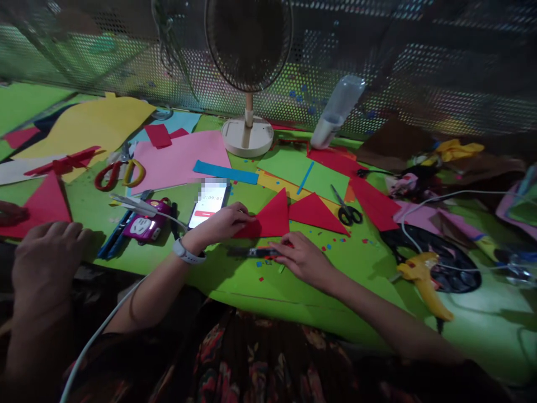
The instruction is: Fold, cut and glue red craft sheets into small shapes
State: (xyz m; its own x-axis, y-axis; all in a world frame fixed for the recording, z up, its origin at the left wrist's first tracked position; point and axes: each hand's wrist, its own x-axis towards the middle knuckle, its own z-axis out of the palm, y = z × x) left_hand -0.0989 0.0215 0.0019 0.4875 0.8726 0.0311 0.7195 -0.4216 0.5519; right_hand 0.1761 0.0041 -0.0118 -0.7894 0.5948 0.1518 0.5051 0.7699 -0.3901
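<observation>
My left hand (224, 223), a white watch on its wrist, lies with curled fingers on the lower left corner of a red paper triangle (274, 217). My right hand (302, 260) rests just below it on the green table cover (235, 280). Its fingertips pinch the end of a dark slender tool (250, 253) with red marks that lies flat. A second red triangle (315, 215) lies to the right of the first, touching it. A phone (208, 204) with a lit screen lies beside my left hand.
Another person's hand (46, 257) rests at the left edge. Black scissors (348, 211), a yellow glue gun (423, 282), a fan base (247, 136), a tilted bottle (338, 112), red and yellow scissors (119, 173), a purple power strip (145, 225) and coloured paper sheets surround me.
</observation>
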